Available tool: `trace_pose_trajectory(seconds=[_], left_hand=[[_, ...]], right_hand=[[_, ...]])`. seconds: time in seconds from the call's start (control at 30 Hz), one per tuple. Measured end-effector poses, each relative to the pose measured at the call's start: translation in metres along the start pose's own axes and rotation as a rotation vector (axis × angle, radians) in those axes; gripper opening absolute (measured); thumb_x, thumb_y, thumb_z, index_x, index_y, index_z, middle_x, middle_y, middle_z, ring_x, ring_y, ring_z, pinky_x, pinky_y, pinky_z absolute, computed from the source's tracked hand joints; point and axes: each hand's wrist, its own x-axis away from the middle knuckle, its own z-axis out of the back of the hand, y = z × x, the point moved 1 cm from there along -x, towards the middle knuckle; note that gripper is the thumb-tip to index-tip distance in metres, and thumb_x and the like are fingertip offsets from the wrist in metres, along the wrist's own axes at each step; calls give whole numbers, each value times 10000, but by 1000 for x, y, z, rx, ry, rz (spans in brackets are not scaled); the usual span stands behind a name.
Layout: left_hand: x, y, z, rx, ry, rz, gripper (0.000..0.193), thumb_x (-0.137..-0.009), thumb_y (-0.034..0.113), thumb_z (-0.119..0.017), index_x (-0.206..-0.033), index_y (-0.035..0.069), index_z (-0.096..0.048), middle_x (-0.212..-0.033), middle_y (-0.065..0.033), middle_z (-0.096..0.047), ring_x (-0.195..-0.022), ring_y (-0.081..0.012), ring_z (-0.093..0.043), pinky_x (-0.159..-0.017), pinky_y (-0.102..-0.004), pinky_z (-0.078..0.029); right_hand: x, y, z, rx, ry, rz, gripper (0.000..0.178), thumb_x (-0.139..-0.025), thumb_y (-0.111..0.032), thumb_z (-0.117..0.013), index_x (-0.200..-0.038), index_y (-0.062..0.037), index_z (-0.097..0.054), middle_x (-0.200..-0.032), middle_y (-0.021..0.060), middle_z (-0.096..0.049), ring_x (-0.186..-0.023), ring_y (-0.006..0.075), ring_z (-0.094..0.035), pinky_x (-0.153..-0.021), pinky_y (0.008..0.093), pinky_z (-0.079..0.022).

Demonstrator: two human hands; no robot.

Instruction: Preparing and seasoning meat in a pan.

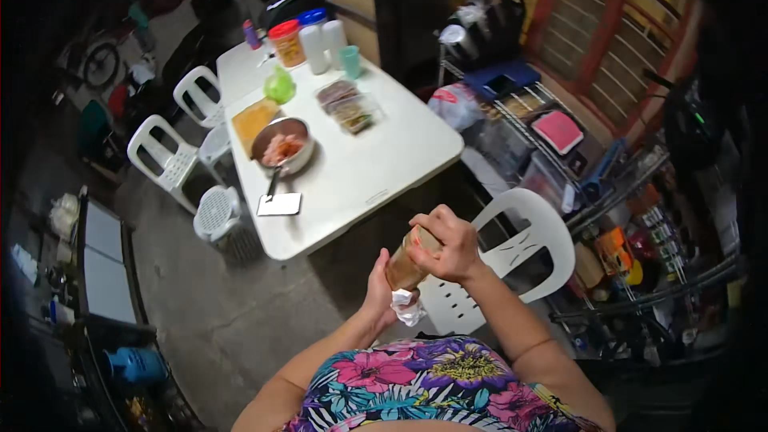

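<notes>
In front of my chest I hold a light-brown jar (405, 266) at a tilt. My left hand (376, 292) is wrapped round its lower side, with a crumpled white tissue (409, 310) at that hand. My right hand (450, 244) is closed over the upper end, fingers bent; that end is mostly hidden. Beyond my hands, on the white table (400, 144), stands a metal bowl (301, 162) of pink raw meat (282, 148). By the table's near left edge lies a cleaver-like tool (279, 204) with a shiny rectangular blade, its dark handle toward the bowl.
A white plastic chair (524, 248) stands close to my right hand. The table also bears clear food containers (352, 112), a green bag (279, 86), a red-lidded tub (286, 44) and a teal cup (350, 62). Crowded wire shelving (616, 208) lines the right; white chairs (164, 156) stand left.
</notes>
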Motion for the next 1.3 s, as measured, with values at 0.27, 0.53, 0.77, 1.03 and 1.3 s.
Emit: trace_pose_trajectory(seconds=[0.27, 0.53, 0.77, 1.03, 1.3], left_hand=[[77, 85, 86, 142, -90, -14, 528, -927, 495, -307, -1195, 94, -522, -1016, -153, -631, -791, -275, -648, -530, -381, -536], [68, 144, 90, 295, -319, -187, 580, -920, 489, -313, -1221, 26, -490, -1079, -209, -603, -838, -361, -643, -598, -410, -552], [7, 207, 104, 195, -83, -255, 497, -911, 410, -317, -1157, 40, -539, -1019, -168, -630, -850, -279, -650, -669, -381, -559], [-52, 327, 82, -392, 86, -769, 351, -852, 319, -509, -1107, 80, -537, -982, -60, -574, -901, -149, -565, -802, -274, -462], [-100, 366, 82, -551, 265, -898, 285, -853, 228, -559, -1085, 62, -568, -952, -16, -541, -892, -107, -519, -802, -232, -429]], right_hand=[[-71, -59, -87, -530, -153, 420, 436, -732, -345, -648, -995, 1, -608, -841, 149, -590, -737, 261, -608, -663, 321, -487], [-53, -22, -179, -877, -318, -355, 374, -965, -291, -363, -1088, 9, -551, -958, 98, -602, -939, 162, -570, -850, 287, -437], [-113, 17, -205, -840, -207, -444, 271, -956, -221, -498, -1065, 11, -584, -990, 65, -617, -952, 141, -568, -851, 262, -441], [-210, 76, -177, -1013, -433, -518, 199, -840, -143, -692, -860, -58, -513, -738, -10, -556, -624, 48, -516, -557, 197, -433], [-257, 130, -217, -477, -482, -432, 255, -825, -220, -696, -729, -24, -563, -581, 38, -540, -530, 126, -547, -491, 275, -436]])
